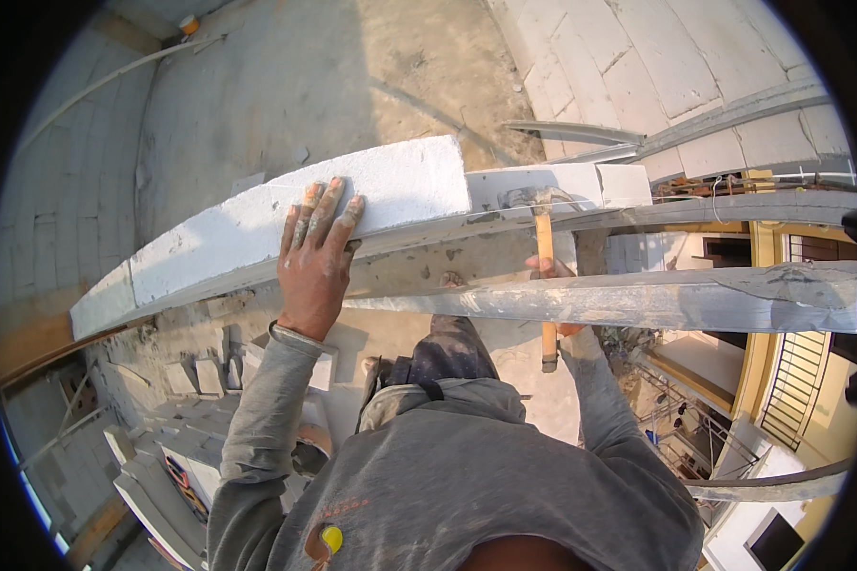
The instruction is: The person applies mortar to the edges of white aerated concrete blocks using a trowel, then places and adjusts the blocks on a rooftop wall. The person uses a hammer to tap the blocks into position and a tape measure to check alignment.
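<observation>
No packages, labels, signs or screens can be made out here.

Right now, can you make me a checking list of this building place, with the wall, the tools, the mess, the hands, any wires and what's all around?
Surface: top of a wall of white blocks, rough and dusty.
Job's things: a white block under the left hand; a wooden-handled hammer, head resting on the next block.
Clutter: loose block pieces lying below the wall.
Hands: left hand flat on the block, fingers mortar-stained; right hand wrapped round the hammer handle, partly hidden by a grey bar.
Cables: a thin wire by the scaffold; otherwise nothing seen.
Surroundings: scaffold poles, concrete floor, yellow building far below.
</observation>
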